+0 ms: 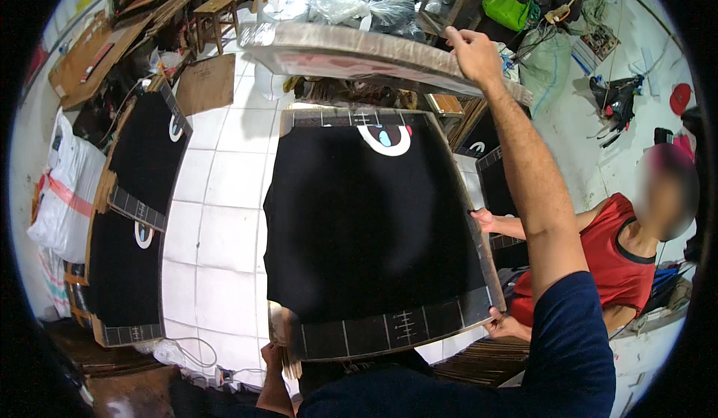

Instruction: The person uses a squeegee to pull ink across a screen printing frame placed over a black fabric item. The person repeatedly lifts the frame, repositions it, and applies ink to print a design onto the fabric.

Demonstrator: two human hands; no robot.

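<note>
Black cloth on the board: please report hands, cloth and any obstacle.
Right hand gripping raised frame; left hand at near left corner of board. Black cloth spread on board. Co-worker's hands at board's right edge, possibly in the way.

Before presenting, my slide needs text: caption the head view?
Right hand holds up a frame beyond black cloth, co-worker alongside.

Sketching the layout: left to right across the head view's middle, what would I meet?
White plastic sack with red band, black eye-printed panels, white square floor tiles, large black rectangular panel, co-worker's red sleeveless top.
</note>
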